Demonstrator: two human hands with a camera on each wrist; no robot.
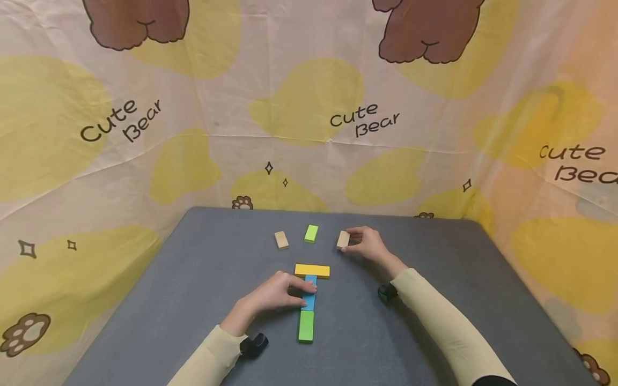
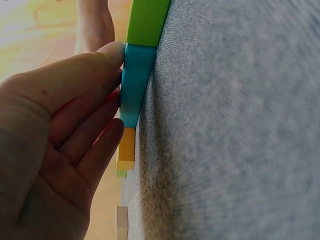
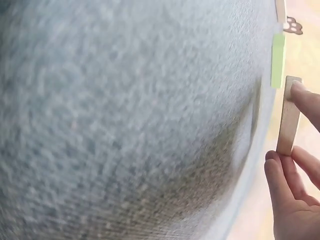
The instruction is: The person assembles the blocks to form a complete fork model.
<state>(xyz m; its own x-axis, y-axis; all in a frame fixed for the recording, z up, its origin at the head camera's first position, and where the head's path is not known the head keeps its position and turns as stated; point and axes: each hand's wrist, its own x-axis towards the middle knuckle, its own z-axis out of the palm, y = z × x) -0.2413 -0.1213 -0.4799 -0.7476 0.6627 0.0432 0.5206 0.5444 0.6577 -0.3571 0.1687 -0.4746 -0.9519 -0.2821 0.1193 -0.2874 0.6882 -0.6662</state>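
Note:
My left hand (image 1: 270, 294) rests its thumb and fingertips on a blue block (image 1: 310, 300) lying flat on the table. A green block (image 1: 306, 326) touches its near end, and a yellow block (image 1: 312, 271) lies crosswise at its far end. Together they make a T shape. Farther back on the right, my right hand (image 1: 373, 245) pinches a plain wooden block (image 3: 289, 117) between thumb and fingers. That block is held just above the table in the right wrist view. Left of it lie a light green block (image 1: 311, 234) and another plain wooden block (image 1: 281, 240).
The blocks are on a grey cloth-covered table (image 1: 193, 279). A printed bear curtain (image 1: 289, 107) hangs behind the table and along its sides. Each wrist wears a dark camera band (image 1: 253, 346).

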